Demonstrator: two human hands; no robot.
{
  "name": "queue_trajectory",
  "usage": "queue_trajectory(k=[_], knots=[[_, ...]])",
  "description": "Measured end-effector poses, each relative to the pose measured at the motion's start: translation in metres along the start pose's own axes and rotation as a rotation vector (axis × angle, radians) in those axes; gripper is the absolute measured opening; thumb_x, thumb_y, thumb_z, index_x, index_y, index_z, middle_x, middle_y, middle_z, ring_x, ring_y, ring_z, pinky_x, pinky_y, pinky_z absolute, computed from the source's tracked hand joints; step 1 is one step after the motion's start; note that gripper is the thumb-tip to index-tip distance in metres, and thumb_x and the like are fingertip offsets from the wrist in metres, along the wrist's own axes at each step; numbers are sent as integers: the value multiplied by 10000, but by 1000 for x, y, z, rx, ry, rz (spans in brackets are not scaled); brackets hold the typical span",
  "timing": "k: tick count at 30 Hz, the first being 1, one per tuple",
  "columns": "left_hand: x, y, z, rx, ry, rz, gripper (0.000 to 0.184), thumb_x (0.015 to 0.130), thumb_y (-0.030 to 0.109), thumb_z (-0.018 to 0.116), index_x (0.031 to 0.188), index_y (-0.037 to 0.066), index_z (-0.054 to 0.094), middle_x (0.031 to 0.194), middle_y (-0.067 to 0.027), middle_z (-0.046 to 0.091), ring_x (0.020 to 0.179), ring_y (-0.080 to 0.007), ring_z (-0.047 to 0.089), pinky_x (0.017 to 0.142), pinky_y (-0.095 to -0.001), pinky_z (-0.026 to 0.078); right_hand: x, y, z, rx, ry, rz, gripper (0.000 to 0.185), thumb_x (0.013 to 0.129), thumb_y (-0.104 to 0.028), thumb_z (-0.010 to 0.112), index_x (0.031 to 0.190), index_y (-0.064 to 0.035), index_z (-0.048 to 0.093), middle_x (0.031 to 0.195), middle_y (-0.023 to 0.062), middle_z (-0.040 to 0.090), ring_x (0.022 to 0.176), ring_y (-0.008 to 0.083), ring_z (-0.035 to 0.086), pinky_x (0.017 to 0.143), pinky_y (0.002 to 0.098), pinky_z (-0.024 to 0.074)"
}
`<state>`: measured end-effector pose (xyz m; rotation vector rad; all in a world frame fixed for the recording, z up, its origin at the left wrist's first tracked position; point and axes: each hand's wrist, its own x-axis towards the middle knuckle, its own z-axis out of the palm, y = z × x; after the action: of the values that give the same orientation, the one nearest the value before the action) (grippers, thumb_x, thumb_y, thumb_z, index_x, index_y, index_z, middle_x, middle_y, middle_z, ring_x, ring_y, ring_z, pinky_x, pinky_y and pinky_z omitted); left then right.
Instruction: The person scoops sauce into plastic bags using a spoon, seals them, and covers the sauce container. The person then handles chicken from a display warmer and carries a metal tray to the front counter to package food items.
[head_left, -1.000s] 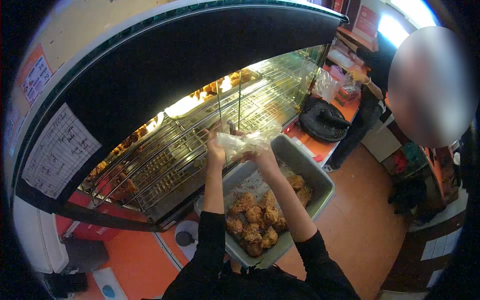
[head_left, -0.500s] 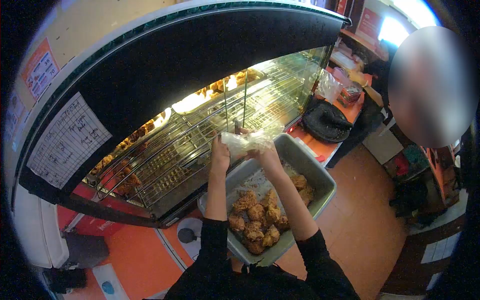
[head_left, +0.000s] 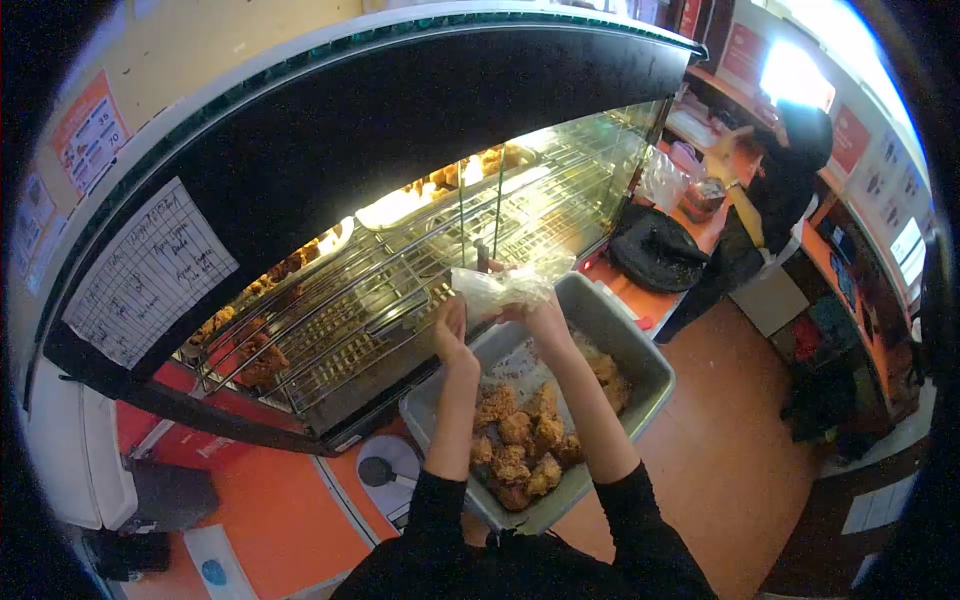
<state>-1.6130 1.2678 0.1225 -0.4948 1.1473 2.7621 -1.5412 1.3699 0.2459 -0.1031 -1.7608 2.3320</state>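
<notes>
A crumpled clear plastic bag (head_left: 515, 287) is held up between my hands, above the far end of a grey tub. My right hand (head_left: 537, 315) is closed on the bag's lower right part. At the bag's left edge, my left hand (head_left: 453, 328) grips it, its fingertips partly hidden behind the plastic. Below my forearms, the grey tub (head_left: 655, 392) holds several pieces of fried chicken (head_left: 515, 430). A dark upright handle (head_left: 482, 257) shows just behind the bag; what it belongs to is hidden.
A lit display cabinet (head_left: 380, 300) with wire racks and fried chicken stands ahead and left. A black, bag-like item (head_left: 657, 250) lies on the orange counter at right. Beyond it, a co-worker (head_left: 785, 180) reaches over the counter. A round dark object (head_left: 376, 471) sits left of the tub.
My left hand has shifted slightly lower and turned at the bag's edge. The bag stays in my hands. The view has shifted a little, and the co-worker appears farther back.
</notes>
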Motion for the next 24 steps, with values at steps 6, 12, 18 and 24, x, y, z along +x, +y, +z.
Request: queue_trajectory(k=[6, 12, 18, 24], knots=[[20, 0, 3, 711, -106, 729, 521, 935, 358, 372, 1344, 37, 339, 1340, -167, 373, 1181, -289, 426, 968, -346, 335, 0, -2, 1, -21, -50, -50, 376, 902, -226, 422, 1202, -17, 510, 979, 78, 606, 759, 159, 611, 580, 280, 498], [97, -20, -21, 853, -203, 680, 542, 894, 434, 426, 1274, 47, 433, 1292, -181, 408, 984, -313, 532, 806, -375, 436, 1, 0, -4, 44, -75, 52, 388, 903, -245, 415, 1212, -24, 498, 946, 83, 608, 686, 170, 624, 563, 252, 479], [94, 1, -15, 526, -315, 273, 487, 897, 348, 464, 1279, 51, 410, 1302, -151, 375, 993, -263, 497, 866, -349, 389, 1, -2, -5, -33, -92, -30, 371, 912, -230, 388, 1199, -26, 505, 929, 75, 617, 646, 150, 615, 531, 230, 449], [74, 7, 0, 480, -341, 313, 556, 904, 326, 463, 1338, 20, 300, 1319, -163, 351, 1056, -256, 466, 940, -340, 329, 5, 4, -9, 34, -99, 7, 346, 905, -210, 413, 1181, -31, 520, 961, 73, 613, 656, 131, 603, 539, 231, 454]])
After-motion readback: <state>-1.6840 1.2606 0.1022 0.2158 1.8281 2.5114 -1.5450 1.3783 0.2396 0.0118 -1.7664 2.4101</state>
